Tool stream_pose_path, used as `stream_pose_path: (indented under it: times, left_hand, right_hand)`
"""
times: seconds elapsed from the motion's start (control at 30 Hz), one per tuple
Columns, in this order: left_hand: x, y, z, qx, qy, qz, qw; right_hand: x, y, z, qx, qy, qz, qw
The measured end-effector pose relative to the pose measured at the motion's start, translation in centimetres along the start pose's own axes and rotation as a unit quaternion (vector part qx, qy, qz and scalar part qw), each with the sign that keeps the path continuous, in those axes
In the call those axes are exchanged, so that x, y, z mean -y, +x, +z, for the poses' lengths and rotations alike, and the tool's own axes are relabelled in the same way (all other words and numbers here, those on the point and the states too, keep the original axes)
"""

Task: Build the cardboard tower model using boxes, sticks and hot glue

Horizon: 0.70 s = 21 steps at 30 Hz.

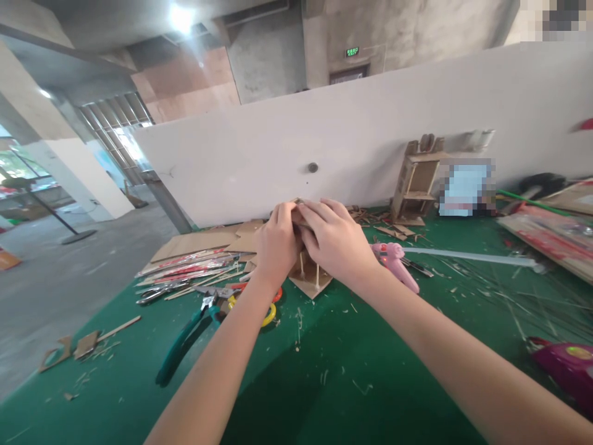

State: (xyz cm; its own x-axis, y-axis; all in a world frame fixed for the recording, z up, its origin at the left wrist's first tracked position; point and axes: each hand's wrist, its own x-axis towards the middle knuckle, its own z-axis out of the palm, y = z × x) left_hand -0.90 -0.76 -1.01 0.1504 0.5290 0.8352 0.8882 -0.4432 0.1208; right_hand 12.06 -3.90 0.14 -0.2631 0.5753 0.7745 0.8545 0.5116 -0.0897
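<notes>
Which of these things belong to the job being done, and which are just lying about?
Seemingly in the job:
cardboard base with upright sticks, partly hidden by the left hand and right hand
possibly the pink glue gun

Apparently just lying about:
green-handled pliers
brown shelf unit
flat cardboard sheets

Only one word is possible to read with certainty: "EXIT", in bright green letters on the small dark sign high at the concrete wall, above the door frame. Over this word stands a row of green characters, too small for reading. The yellow-green label on the purple object at the right is also not legible.
</notes>
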Motion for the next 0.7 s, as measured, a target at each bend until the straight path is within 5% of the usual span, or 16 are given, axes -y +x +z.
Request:
stream_pose_path:
  times: [0.5, 0.7]
  left_hand:
    - [1.1, 0.6, 0.0, 0.003, -0.095, 0.037, 0.995]
    - [1.9, 1.5, -1.2, 0.055, -0.161, 0.053, 0.984]
  right_hand:
    - [-0.6, 0.0, 0.1, -0.022, 0.015, -0.002, 1.000]
    - [-0.6, 0.1, -0.1, -0.014, 0.010, -0.005, 1.000]
